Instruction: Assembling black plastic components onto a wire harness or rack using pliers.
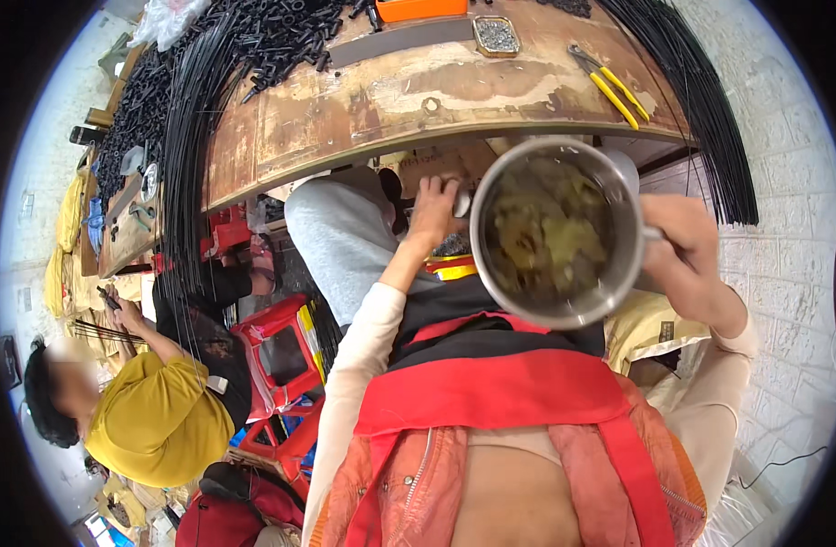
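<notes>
My right hand (687,251) is closed round the handle of a large metal mug (631,273). Inside the mug, wet greenish-brown leaves (550,228) sit in liquid. The mug is in front of my body, just below the table's near edge. To its left is my left hand (433,211), with fingers curled. A small shiny piece (462,202) shows by its thumb and forefinger; most of it is hidden, so its kind is unclear.
On the wooden table (363,137) lie yellow-handled pliers (618,91), a tin of small metal parts (497,36), black fittings (272,41) and an orange box (422,9). Long black rods (185,155) overhang its sides. At left, a co-worker in a yellow shirt (163,415) sits near red stools (276,351).
</notes>
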`<control>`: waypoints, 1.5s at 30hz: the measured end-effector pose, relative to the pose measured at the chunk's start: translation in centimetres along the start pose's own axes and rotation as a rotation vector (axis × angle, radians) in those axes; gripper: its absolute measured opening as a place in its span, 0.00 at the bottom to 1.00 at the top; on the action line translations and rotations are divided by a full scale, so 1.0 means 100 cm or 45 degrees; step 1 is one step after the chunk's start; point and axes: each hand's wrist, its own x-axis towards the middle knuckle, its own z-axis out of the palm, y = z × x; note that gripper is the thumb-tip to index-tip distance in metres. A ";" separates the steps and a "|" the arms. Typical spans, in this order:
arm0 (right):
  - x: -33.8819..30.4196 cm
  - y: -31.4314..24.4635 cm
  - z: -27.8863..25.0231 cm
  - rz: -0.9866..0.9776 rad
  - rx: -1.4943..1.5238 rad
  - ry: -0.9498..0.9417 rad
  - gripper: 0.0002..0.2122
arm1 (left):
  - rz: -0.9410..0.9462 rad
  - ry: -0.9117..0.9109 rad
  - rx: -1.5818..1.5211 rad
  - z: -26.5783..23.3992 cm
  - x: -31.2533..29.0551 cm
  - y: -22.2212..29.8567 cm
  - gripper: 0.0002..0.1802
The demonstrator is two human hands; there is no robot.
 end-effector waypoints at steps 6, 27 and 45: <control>-0.005 0.026 0.013 0.197 0.053 0.141 0.14 | -0.021 0.032 -0.404 0.008 -0.005 0.016 0.42; -0.020 0.028 0.007 0.167 0.143 0.147 0.11 | -0.322 -0.414 -1.229 0.132 -0.002 -0.058 0.39; -0.006 -0.035 -0.004 -0.331 0.291 0.244 0.16 | -0.591 -0.241 -0.807 0.081 -0.021 -0.033 0.47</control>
